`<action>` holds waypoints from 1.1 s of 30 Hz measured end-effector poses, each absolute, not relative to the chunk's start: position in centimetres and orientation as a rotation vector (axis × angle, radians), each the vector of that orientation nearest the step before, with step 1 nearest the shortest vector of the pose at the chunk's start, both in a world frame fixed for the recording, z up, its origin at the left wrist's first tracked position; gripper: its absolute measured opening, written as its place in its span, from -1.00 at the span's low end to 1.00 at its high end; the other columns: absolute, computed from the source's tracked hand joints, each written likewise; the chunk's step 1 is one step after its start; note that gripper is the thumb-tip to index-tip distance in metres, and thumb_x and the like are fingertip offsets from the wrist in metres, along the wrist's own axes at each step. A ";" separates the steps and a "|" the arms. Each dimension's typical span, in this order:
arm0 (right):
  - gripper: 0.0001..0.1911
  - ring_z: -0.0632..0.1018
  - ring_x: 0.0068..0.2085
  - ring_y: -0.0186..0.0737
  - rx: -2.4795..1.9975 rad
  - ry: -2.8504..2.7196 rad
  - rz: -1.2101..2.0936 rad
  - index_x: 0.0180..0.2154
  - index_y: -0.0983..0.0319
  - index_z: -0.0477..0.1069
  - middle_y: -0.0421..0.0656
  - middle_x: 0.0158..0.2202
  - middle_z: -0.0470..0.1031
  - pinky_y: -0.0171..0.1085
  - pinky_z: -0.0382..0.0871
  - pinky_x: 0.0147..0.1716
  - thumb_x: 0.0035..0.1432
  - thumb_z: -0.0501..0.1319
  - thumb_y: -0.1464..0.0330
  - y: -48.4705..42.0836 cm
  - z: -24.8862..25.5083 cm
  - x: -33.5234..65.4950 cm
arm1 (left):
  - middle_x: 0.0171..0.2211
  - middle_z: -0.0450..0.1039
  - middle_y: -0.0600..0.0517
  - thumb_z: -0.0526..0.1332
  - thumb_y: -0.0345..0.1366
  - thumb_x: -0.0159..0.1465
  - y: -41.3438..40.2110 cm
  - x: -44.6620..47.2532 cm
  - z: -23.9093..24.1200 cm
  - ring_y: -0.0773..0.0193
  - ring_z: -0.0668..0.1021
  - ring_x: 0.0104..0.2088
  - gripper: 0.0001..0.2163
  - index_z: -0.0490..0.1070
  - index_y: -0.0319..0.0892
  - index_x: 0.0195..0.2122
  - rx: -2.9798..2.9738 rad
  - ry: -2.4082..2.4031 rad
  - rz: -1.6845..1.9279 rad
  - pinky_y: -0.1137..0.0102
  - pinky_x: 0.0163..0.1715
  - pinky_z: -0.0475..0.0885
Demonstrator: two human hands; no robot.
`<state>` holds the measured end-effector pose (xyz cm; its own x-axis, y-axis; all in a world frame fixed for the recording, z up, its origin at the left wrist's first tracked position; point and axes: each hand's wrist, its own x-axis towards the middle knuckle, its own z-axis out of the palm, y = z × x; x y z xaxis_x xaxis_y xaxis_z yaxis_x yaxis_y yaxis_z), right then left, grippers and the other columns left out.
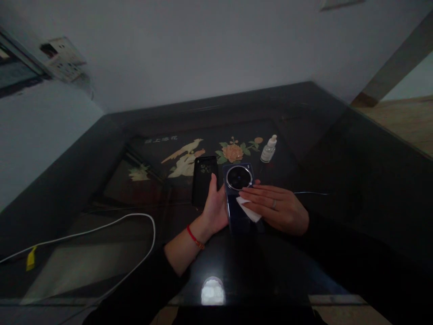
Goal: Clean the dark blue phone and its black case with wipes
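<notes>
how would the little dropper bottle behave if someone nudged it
The bottle would probably tip fairly easily, being tall and narrow. It might also slide, since the table looks glossy. Its small size suggests it is light.

Phone (236,213): dark blue, glossy, back face up, camera end pointing away from the wearer; one large round lens housing, silver-rimmed, dominates that end. White wipe (251,213): thin, creased (its upper part is partly hidden), set over the phone's back just below the lens housing.
</notes>
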<state>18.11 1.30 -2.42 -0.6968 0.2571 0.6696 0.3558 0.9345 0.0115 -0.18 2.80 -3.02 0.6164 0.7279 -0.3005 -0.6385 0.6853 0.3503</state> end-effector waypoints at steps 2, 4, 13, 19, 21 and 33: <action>-0.77 0.52 0.08 -0.14 -0.251 -2.417 -0.135 -0.17 0.36 0.50 0.02 -0.05 0.58 -0.14 0.48 0.04 0.30 0.06 0.51 0.7 -2.5 17.9 | 0.12 0.40 -0.25 -0.26 0.25 0.28 2.7 -0.2 -3.0 -0.07 0.47 0.09 -0.23 0.16 -0.22 0.29 0.221 0.425 0.800 0.03 0.14 0.20; -0.78 0.54 0.06 -0.13 -0.090 -2.447 -0.086 -0.21 0.35 0.51 0.00 -0.05 0.58 -0.16 0.49 0.03 0.30 0.07 0.50 0.3 -2.6 17.7 | 0.12 0.41 -0.21 -0.25 0.21 0.30 2.7 -0.2 -2.8 -0.08 0.49 0.07 -0.27 0.16 -0.17 0.29 0.233 0.425 0.814 -0.01 0.14 0.19; -0.79 0.55 0.05 -0.09 -0.228 -2.415 -0.084 -0.19 0.38 0.49 0.03 -0.06 0.58 -0.10 0.52 -0.01 0.28 0.08 0.52 0.3 -2.7 17.9 | 0.12 0.41 -0.20 -0.23 0.03 0.38 2.7 -0.2 -2.5 0.02 0.49 0.06 -0.38 0.14 -0.26 0.30 0.207 0.506 0.790 0.12 0.17 0.18; -0.77 0.51 0.09 -0.12 -0.311 -2.408 -0.117 -0.12 0.36 0.48 0.04 -0.04 0.57 -0.12 0.49 0.03 0.26 0.09 0.55 1.1 -2.5 18.8 | -0.03 0.52 -0.18 -0.23 -0.05 0.38 2.7 -0.3 -2.2 0.06 0.56 -0.06 -0.41 0.27 -0.35 0.20 0.198 0.549 0.793 0.18 0.10 0.26; -0.72 0.51 0.09 -0.14 -0.471 -2.339 -0.116 -0.05 0.34 0.45 0.04 -0.03 0.56 -0.11 0.50 0.02 0.24 0.09 0.56 1.9 -2.5 19.6 | -0.11 0.56 -0.16 -0.21 -0.11 0.37 2.8 -0.3 -2.4 0.10 0.57 -0.11 -0.45 0.34 -0.37 0.14 0.189 0.599 0.812 0.23 0.06 0.30; -0.74 0.51 0.10 -0.14 -0.478 -2.318 -0.061 -0.07 0.35 0.45 0.06 -0.03 0.56 -0.12 0.52 -0.02 0.26 0.08 0.56 1.4 -2.2 19.6 | 0.00 0.50 -0.22 -0.22 -0.07 0.40 2.7 -0.2 -2.3 0.07 0.53 0.01 -0.42 0.22 -0.39 0.23 0.142 0.518 0.754 0.20 0.10 0.28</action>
<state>19.64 1.39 -2.16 -0.6455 0.3209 0.6931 0.3570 0.9290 -0.0976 -0.20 2.69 -2.30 0.6106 0.6853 -0.3968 -0.6167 0.7259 0.3045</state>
